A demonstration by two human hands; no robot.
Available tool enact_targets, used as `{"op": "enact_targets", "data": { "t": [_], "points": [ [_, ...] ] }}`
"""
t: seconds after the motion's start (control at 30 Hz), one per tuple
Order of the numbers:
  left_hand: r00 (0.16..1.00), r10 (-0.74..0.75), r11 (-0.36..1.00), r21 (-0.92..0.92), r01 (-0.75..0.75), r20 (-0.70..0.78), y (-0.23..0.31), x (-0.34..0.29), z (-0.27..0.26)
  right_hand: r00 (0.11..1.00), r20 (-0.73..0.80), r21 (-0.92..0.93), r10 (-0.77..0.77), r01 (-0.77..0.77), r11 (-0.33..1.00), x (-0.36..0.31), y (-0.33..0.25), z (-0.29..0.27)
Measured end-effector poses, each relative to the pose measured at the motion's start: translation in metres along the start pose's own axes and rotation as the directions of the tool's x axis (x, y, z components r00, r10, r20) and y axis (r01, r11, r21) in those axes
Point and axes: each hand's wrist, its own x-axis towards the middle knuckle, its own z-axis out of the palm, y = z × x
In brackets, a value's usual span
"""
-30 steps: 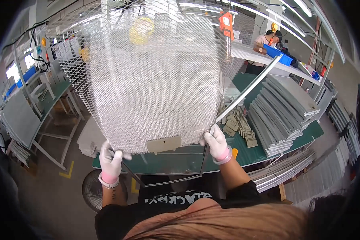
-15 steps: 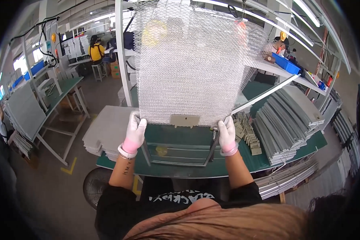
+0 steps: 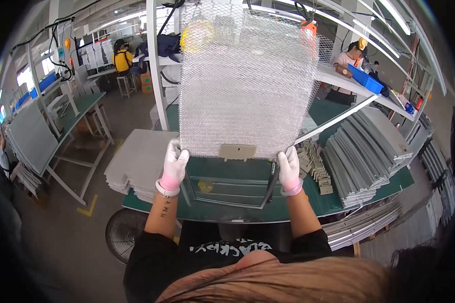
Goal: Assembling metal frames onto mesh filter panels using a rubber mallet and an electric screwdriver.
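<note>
The left hand [image 3: 176, 162] and right hand [image 3: 289, 170] pinch with their fingers one mesh's [image 3: 245, 96] near corners, above the table [image 3: 207, 214]; it screens the far view. One frame [image 3: 271, 189] shows below. Rightward: one panel pile [image 3: 361, 154], many clips [image 3: 317, 170], one blue bin [image 3: 365, 79].

The green bench [image 3: 212, 214] bears a stack of flat panels [image 3: 141, 154] at its left end, rows of small brackets [image 3: 316, 169] right of centre and, just beside these, a pile of grey panels [image 3: 366, 156]. A white shelf [image 3: 328, 78] carries a blue bin [image 3: 365, 80]. The floor [image 3: 103, 187] shows a yellow corner mark [image 3: 88, 209]; farther off stands a stool [image 3: 127, 85].
</note>
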Motion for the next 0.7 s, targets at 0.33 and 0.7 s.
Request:
{"op": "enact_targets", "data": {
  "t": [0.33, 0.7],
  "points": [
    [0.993, 0.002, 0.999, -0.033, 0.002, 0.119, 0.022, -0.004, 0.015, 0.987, 0.11, -0.005, -0.118, 0.119, 0.993, 0.003, -0.005, -0.015],
    [0.999, -0.049, 0.981, 0.185, 0.05, -0.011, -0.009, -0.012, -0.001, 0.991, -0.134, -0.014, -0.013, 0.011, 1.0, -0.009, -0.043, 0.013]
  ]
}}
